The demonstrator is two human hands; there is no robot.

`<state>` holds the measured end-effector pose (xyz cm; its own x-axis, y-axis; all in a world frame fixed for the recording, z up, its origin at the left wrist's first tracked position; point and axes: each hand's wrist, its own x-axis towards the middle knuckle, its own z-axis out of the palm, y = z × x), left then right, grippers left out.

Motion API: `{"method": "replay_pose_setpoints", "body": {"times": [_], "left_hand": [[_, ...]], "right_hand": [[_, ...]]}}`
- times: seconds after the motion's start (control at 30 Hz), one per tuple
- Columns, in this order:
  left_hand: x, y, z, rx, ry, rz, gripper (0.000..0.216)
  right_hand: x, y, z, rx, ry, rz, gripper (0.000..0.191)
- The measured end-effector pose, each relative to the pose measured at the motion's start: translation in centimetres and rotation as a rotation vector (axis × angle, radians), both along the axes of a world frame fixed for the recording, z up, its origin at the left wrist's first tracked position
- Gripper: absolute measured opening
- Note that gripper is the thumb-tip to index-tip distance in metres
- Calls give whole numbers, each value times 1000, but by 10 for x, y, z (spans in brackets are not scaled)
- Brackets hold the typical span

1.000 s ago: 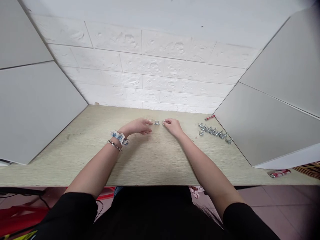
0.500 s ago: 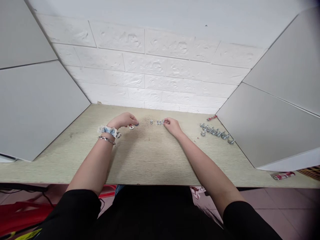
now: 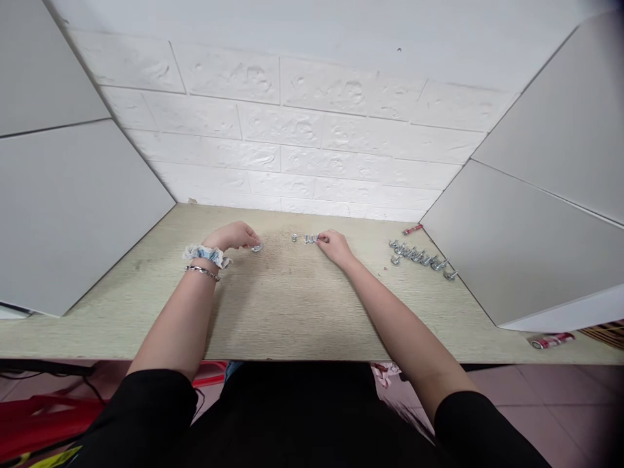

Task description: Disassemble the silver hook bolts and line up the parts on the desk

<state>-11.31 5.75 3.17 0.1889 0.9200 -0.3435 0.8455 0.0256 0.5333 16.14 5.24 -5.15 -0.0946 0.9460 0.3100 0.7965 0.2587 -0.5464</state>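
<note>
Table [image 3: 292, 312] lies under both hands, left hand [image 3: 238, 235] and right hand [image 3: 336, 246], set well apart. Bolts [image 3: 311, 239] stand in a short row between them; right thumb and finger meet at the row's right end. Washers [image 3: 257, 248] lie beneath the left fingertips, which are drawn together. Nuts [image 3: 294, 238] sit just left of the bolts. Fingers partly hide washers and row; whether either hand grips cannot be told. Since half a second ago, the left hand has shifted left, onto the washers.

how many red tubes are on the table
2: one tube just beyond the bolt cluster, the other tube near the table's front right edge. More could be hidden.
</note>
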Motion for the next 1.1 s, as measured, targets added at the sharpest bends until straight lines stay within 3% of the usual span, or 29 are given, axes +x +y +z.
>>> {"method": "replay_pose_setpoints", "body": {"times": [0.57, 0.97, 1.1], "left_hand": [[-19, 14, -24, -105, -218, 28, 34], [-15, 8, -14, -61, -48, -8, 32], [-8, 5, -10, 1, 30, -116, 30]], "right_hand": [[1, -4, 1, -12, 27, 20, 19], [0, -5, 3, 9, 17, 35, 24], [1, -6, 5, -11, 47, 23, 29]]}}
